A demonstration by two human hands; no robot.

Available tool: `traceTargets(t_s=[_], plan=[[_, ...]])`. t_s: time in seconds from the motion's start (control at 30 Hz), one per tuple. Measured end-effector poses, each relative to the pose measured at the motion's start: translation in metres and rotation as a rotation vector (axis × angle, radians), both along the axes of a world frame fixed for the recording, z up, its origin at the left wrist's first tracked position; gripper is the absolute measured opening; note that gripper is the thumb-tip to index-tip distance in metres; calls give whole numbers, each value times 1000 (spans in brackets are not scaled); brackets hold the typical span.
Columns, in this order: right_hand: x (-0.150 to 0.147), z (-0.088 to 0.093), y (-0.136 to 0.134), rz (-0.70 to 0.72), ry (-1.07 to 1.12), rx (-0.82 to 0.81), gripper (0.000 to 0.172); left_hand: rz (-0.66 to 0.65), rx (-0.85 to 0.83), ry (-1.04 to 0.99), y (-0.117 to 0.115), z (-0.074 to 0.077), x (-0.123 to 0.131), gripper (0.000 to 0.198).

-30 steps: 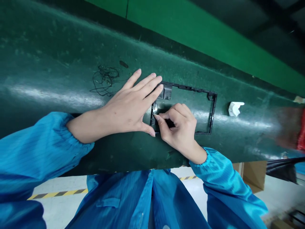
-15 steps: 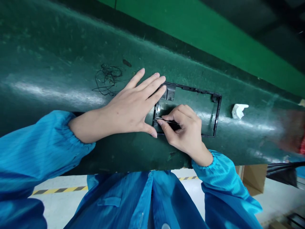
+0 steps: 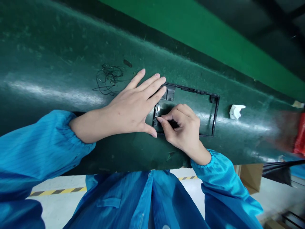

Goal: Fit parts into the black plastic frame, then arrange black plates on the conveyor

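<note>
A black rectangular plastic frame (image 3: pixel 216 116) lies flat on the green table. My left hand (image 3: pixel 133 106) is spread palm down over its left end, fingertips at the upper left corner and thumb near the lower left one. It hides that corner. Inside the frame, my right hand (image 3: pixel 182 124) is closed, thumb and forefinger pinching a thin metal tool (image 3: pixel 156 117). Only its bright tip shows, at the frame's left bar; the fingers cover the rest, so its exact kind is unclear.
Tangled black thread (image 3: pixel 108 78) lies behind my left hand, with a small dark scrap (image 3: pixel 127 63) beside it. A white plastic piece (image 3: pixel 236 111) rests right of the frame. A red object (image 3: pixel 300 136) sits at the far right. Below the table edge stands a cardboard box (image 3: pixel 251 176).
My right fingers have slid left along the thin metal tool, so less of it shows. My left hand stays in place. The frame's right end appears slightly farther left.
</note>
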State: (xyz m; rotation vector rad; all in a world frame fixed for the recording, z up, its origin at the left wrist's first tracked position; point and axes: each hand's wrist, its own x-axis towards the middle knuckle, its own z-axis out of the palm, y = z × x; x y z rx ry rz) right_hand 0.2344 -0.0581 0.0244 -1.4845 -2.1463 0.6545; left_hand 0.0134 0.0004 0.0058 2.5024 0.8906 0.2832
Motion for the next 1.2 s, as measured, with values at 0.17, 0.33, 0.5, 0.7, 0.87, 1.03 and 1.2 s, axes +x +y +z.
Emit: traceTargets(t_s=[0.17,0.33,0.5,0.7,0.87,1.03,1.2], plan=[[1,-3,1,1,21,17,24,-4,5,-18,0,-2,0,117],[5,-1,2,36,35,-9,20,2,-10,-11,1,-1,0,117],[7,1,3,66,48,-20,18,6,-19,-6,0,0,0,108],[9,0,3,104,62,-16,20,1,2,14,0,1,0,115],[12,-1,4,96,38,8,17,4,-12,9,0,1,0,110],[11,0,4,107,32,8,16,0,-5,31,0,2,0,113],[9,1,2,104,32,-10,17,-3,-13,41,0,2,1,112]])
